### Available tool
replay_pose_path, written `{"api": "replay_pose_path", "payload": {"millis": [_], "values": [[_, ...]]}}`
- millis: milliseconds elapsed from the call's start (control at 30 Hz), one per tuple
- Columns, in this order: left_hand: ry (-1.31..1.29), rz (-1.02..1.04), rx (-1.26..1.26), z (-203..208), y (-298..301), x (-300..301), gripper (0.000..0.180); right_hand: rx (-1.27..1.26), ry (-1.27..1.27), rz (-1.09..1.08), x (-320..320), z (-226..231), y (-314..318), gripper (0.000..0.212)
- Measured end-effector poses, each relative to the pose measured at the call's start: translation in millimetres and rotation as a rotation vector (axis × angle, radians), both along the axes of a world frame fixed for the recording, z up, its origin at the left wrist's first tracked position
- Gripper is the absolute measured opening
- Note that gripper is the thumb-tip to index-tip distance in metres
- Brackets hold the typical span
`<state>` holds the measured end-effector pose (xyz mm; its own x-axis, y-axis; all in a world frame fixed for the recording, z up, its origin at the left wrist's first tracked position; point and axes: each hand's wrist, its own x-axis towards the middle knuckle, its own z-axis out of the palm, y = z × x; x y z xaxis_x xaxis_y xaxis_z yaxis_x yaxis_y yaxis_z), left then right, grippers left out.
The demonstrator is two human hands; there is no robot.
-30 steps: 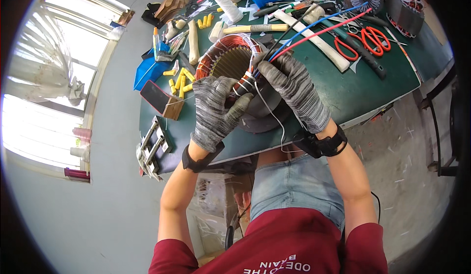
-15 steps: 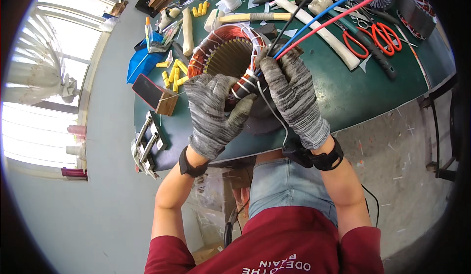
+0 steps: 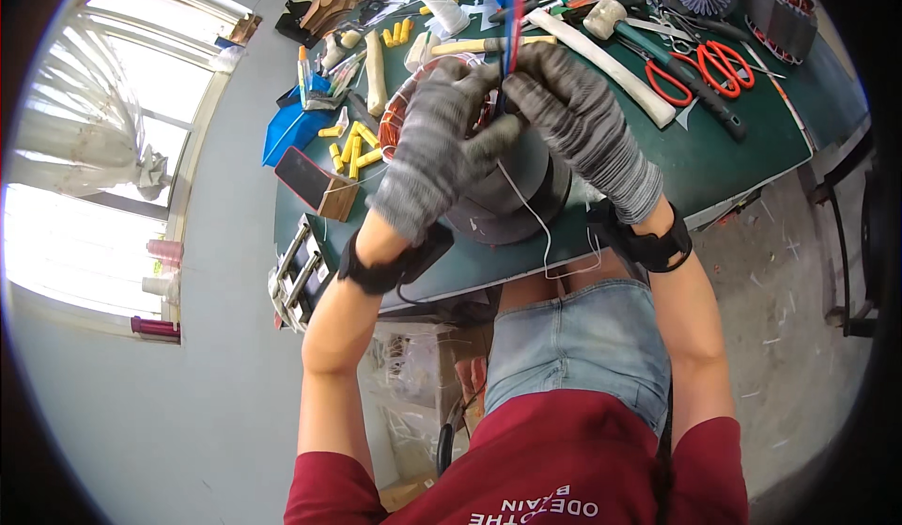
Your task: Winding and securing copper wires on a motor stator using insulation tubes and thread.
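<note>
Both my hands wear grey knitted gloves and meet over the motor stator, whose grey housing stands on the green table. Its copper winding shows past my left hand. The red, blue and black lead wires rise upright between my fingertips. My left hand is closed around their base, its thumb toward the right hand. Against their other side, my right hand pinches with bent fingers. A white cord hangs from beneath my hands down the housing. My gloves cover most of the stator's opening.
Yellow tubes, a phone on a wooden stand and a metal fixture lie leftward. Beyond are a wooden-handled hammer and a thread cone. A mallet, red-handled scissors and another wound stator lie right.
The lead wires have swung from leaning right to upright. My left hand has moved up and right from the stator's rim to the wires. The right hand has shifted slightly right.
</note>
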<state>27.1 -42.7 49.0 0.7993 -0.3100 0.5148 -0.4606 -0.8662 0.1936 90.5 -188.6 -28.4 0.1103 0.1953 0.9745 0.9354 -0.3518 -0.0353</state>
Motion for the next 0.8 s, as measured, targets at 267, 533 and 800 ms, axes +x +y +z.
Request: {"api": "replay_pose_path", "payload": {"millis": [267,533,800], "values": [[0.231,-0.030,-0.320,9.0,-2.3,0.8,0.022,0.394,0.686,0.524,-20.8,-26.6,27.8,0.021],[0.164,-0.001,-0.729,64.0,-6.3,-17.3,0.026,0.218,0.518,0.567,0.7,22.4,25.5,0.021],[0.000,0.049,-0.551,107.8,3.9,-17.8,0.029,0.031,-0.115,0.301,27.0,79.1,29.9,0.030]]}}
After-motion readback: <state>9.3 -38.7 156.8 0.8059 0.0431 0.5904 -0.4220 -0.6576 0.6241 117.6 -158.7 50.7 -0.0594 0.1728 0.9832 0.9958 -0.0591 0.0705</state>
